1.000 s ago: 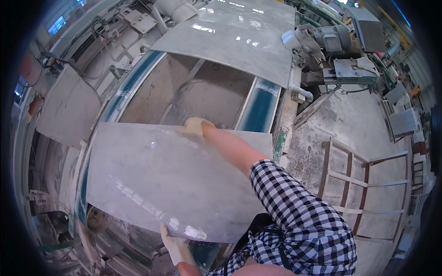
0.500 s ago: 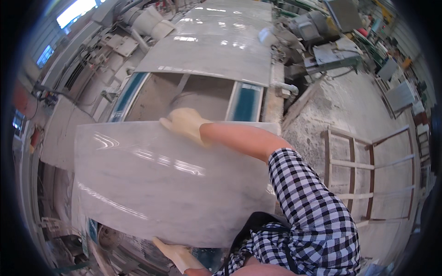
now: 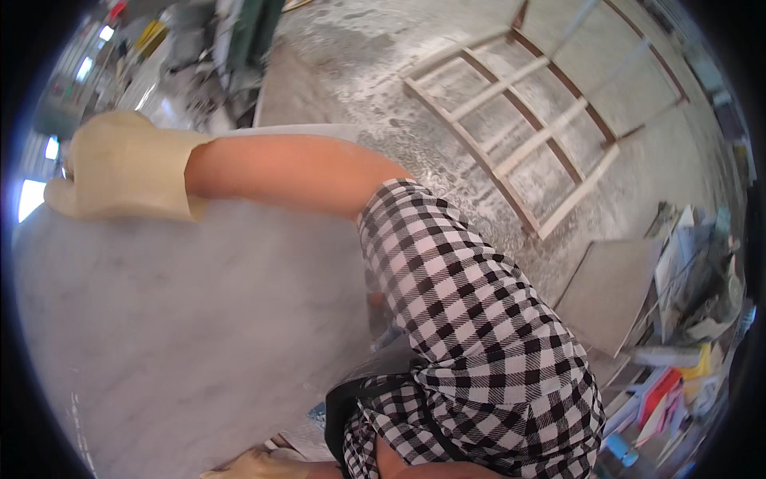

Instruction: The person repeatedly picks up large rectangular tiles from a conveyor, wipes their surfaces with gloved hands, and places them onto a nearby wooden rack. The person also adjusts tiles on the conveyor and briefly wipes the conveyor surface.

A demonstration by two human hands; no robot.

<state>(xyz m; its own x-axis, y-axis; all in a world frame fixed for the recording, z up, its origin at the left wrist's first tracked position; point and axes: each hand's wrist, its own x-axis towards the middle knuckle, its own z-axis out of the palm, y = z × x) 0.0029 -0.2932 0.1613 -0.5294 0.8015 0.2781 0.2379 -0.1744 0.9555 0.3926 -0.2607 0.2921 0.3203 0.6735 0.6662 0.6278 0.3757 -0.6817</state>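
Observation:
A large, glossy grey-white stone slab (image 3: pixel 191 303) fills the left half of the view, marbled with faint veins. My right hand (image 3: pixel 128 168), in a cream rubber glove, is closed over its far edge at the upper left. The right arm, in a black-and-white checked sleeve, stretches across above the slab. At the bottom, my left hand (image 3: pixel 259 465) wears the same kind of glove and holds the near edge. Its fingers are partly cut off by the slab and the picture's border.
A slatted frame (image 3: pixel 503 89) lies on the dusty floor at the upper right. Flat grey panels (image 3: pixel 610 291) and a heap of coloured scraps (image 3: pixel 662 395) are at the right. Blurred machinery (image 3: pixel 191 56) stands at the upper left.
My view has swung to the right, so the worktable with its blue-green strips has left the picture. The slab now appears closer and larger, with both hands still at its edges.

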